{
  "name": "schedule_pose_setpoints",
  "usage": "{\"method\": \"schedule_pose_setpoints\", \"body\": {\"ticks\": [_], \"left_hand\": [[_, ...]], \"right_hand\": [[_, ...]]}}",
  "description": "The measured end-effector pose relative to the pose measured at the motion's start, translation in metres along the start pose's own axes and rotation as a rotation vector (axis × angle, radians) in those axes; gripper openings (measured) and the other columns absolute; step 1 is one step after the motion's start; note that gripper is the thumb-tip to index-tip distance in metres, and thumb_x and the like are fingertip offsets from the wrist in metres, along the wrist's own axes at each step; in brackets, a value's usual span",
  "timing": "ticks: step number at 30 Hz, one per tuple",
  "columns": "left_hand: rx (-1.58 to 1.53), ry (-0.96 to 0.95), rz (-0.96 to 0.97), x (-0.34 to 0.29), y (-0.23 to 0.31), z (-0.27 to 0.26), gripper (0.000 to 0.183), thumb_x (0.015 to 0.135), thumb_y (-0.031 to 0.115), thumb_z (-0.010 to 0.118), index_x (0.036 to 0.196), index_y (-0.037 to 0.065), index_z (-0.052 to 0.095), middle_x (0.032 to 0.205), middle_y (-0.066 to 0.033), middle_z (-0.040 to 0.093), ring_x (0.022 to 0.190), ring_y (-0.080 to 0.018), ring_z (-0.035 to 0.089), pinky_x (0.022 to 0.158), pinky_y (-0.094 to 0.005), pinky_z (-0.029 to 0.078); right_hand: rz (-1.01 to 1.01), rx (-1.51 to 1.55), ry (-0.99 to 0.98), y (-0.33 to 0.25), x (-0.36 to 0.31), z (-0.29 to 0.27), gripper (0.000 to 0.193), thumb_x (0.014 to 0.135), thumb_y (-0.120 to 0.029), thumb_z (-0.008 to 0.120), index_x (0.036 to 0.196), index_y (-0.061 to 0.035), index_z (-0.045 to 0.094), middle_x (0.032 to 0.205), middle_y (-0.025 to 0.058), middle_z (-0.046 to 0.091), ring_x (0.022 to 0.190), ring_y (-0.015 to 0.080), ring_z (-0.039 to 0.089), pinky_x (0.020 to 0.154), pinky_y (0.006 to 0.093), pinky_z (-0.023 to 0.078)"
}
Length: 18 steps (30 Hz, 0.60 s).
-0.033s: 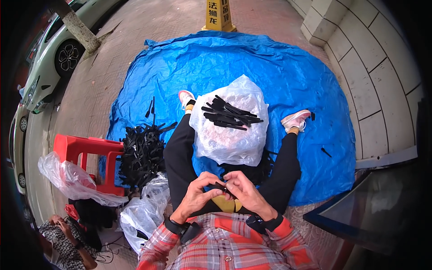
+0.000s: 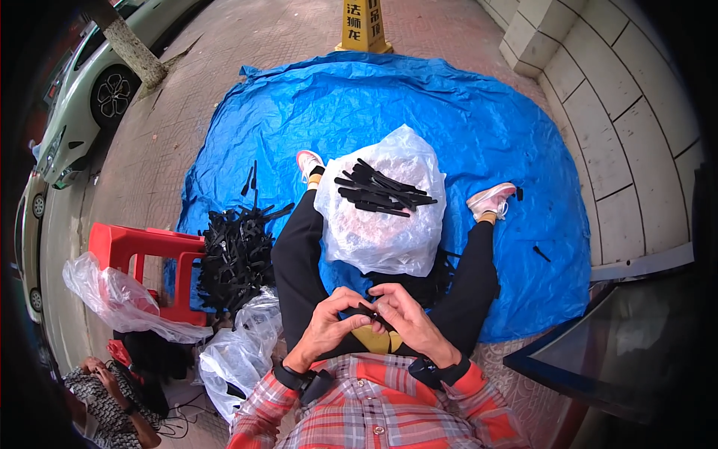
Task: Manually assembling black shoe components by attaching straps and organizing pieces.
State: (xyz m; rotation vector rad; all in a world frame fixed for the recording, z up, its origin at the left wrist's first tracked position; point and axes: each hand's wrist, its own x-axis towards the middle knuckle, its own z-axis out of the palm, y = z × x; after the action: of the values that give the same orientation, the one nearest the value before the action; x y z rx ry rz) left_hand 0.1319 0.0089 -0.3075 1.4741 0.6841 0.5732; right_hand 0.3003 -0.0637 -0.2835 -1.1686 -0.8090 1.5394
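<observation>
Both hands [image 2: 333, 322] pinching a black piece [image 2: 363, 310], shape hard to tell, black strips [image 2: 381, 184] on a white bag [image 2: 374, 236], black pile [image 2: 235, 258] beside a red stool [image 2: 120, 241]

left grip [image 2: 333, 317]: pinched, fingers curled | right grip [image 2: 407, 316]: fingers bent, just beside | forearms [image 2: 262, 404]: angled inward

Straight ahead: white plastic bag [image 2: 374, 243] topped with black strips [image 2: 381, 187], blocking direct reach. Leftward obstacles: left leg [image 2: 299, 247], dark strip pile [image 2: 235, 262], red stool [image 2: 112, 241]. Free passage: over blue tarp [image 2: 359, 97] beyond bag.
</observation>
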Motion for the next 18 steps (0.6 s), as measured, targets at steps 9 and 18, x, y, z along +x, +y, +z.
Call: {"method": "schedule_pose_setpoints", "body": {"ticks": [9, 18], "left_hand": [[-0.045, 0.124, -0.007, -0.006, -0.001, 0.010, 0.019, 0.073, 0.010, 0.071, 0.088, 0.002, 0.064, 0.081, -0.0059, 0.059, 0.078, -0.0155, 0.054, 0.071, -0.0262, 0.042], [0.023, 0.101, 0.139, -0.003, -0.001, 0.019, 0.018, 0.073, 0.009, 0.070, 0.087, 0.000, 0.065, 0.081, -0.0063, 0.057, 0.075, -0.0150, 0.053, 0.070, -0.0254, 0.042]], "right_hand": [[0.137, 0.247, 0.031, 0.009, 0.003, 0.003, 0.025, 0.086, -0.022, 0.060, 0.096, -0.0001, 0.059, 0.074, -0.0001, 0.055, 0.065, 0.0028, 0.048, 0.056, 0.0159, 0.036], [0.156, 0.446, 0.061, 0.010, -0.001, -0.013, 0.021, 0.077, -0.001, 0.063, 0.091, -0.0039, 0.048, 0.079, 0.0042, 0.057, 0.063, 0.0082, 0.054, 0.052, 0.0178, 0.039]]}}
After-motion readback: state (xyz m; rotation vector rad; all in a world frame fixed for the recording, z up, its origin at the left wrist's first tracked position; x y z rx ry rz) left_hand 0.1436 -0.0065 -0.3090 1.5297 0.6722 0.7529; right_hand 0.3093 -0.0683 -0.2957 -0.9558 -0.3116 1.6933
